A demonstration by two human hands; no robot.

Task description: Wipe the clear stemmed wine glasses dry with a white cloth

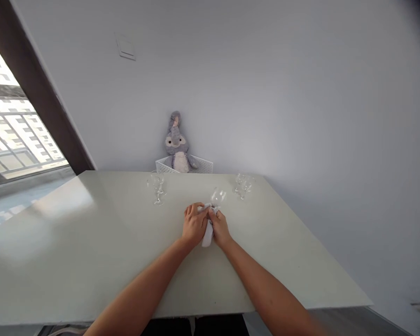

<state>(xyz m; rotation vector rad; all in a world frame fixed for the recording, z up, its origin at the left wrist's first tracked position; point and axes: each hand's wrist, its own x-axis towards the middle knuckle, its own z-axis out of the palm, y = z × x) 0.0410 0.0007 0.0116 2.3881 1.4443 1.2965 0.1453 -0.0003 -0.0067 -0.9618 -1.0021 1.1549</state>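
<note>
Both hands meet over the middle of the white table [126,252]. My left hand [194,226] is closed on a white cloth [207,234], whose loose end hangs down between the two hands. A transparent stemmed glass [218,196] is tilted, with its bowl pointing away from me. Its lower part disappears into the cloth and fingers, where my right hand [220,227] is closed around it. Exactly where the cloth touches the glass is hidden by the fingers.
Several clear stemmed glasses [158,186] stand at the back left, and more stemmed glasses [243,185] at the back right. Behind the table's far edge, a grey plush toy [180,161] sits in a white basket [205,165] against the wall. A window [17,126] is at left.
</note>
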